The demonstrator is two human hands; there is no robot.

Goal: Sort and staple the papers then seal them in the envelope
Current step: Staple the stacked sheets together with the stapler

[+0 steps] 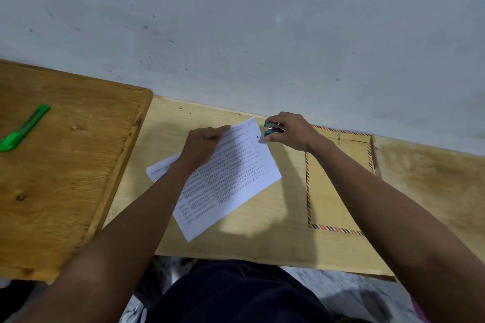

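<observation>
A stack of printed white papers [231, 178] lies at an angle on the light wooden desk [262, 238]. My left hand [203, 144] grips the stack's upper left edge. My right hand [291, 131] holds a small green stapler [271, 129], its jaws at the papers' top right corner. Another sheet [161, 169] pokes out to the left from under my left forearm. A brown envelope [330, 191] with a red and blue striped border lies to the right of the papers, partly covered by my right forearm.
A darker wooden board [65, 165] sits to the left with a green utility knife [23, 127] on it. A grey wall [236, 34] rises right behind the desk. My lap in dark cloth is below the desk's front edge.
</observation>
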